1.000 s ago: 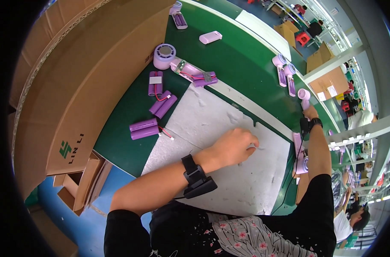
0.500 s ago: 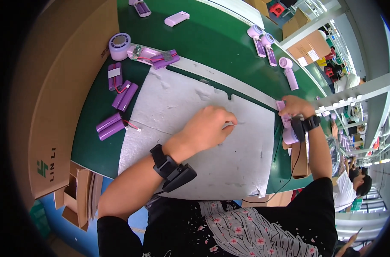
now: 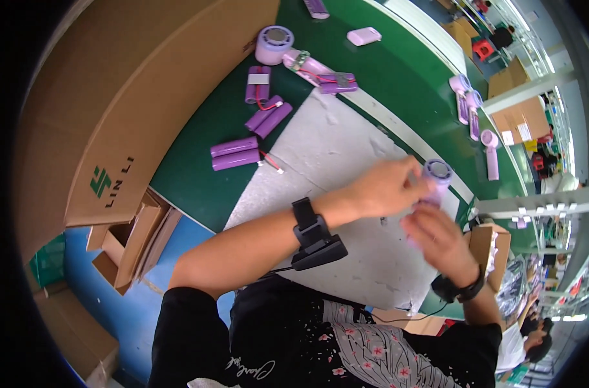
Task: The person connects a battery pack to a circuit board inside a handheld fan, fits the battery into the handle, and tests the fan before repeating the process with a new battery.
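A light-purple handheld fan [image 3: 439,171] is up over the right side of the white foam sheet [image 3: 307,139], its round head pointing away from me. My left hand [image 3: 391,187] grips it just below the head with thumb and fingers. Lower down, my right hand [image 3: 440,242] is closed about the handle; motion blurs its fingers, and most of the handle is hidden. At the far left lies another fan [image 3: 274,45] with its handle opened, showing a circuit board and red wires running to a purple battery pack [image 3: 338,83].
Several purple battery packs [image 3: 235,154] with wires lie left of the foam. A pink handle cover [image 3: 364,36] and more fans [image 3: 490,155] are across the green table [image 3: 404,71]. A tall cardboard box [image 3: 159,97] walls off the left; a small open carton [image 3: 490,249] stands right.
My right hand has brought the fan from the right edge in over the foam. My left hand has moved right and taken hold of it. The view has shifted.
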A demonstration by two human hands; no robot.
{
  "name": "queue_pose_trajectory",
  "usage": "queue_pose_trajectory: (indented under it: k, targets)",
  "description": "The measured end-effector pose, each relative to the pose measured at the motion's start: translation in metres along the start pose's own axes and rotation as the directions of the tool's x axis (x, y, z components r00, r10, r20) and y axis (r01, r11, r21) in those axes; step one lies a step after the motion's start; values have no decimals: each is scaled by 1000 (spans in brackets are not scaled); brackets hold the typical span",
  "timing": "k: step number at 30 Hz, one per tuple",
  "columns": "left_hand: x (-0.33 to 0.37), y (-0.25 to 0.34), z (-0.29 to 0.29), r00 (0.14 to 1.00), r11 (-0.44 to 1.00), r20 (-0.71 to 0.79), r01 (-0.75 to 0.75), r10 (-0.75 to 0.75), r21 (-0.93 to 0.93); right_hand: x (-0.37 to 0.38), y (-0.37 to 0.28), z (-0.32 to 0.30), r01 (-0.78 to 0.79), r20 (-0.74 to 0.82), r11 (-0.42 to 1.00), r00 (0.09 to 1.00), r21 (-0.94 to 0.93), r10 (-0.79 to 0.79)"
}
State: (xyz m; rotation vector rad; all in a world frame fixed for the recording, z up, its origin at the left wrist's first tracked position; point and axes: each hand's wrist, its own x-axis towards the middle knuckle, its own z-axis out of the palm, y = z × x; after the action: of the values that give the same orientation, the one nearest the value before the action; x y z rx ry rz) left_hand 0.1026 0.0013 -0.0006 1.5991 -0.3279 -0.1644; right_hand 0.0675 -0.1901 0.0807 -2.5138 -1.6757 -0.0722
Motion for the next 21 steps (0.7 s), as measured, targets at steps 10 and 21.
queue_pose_trajectory:
  k: [10, 21]
  targets:
    - [1, -10, 12, 949, 953, 223, -259, 221, 159, 6, -28, -11, -186, 146, 947, 978, 262, 151]
    - [-19, -43, 12, 952, 698, 43, -192, 305, -690, 181, -12, -6, -233, 411, 831, 912, 505, 6]
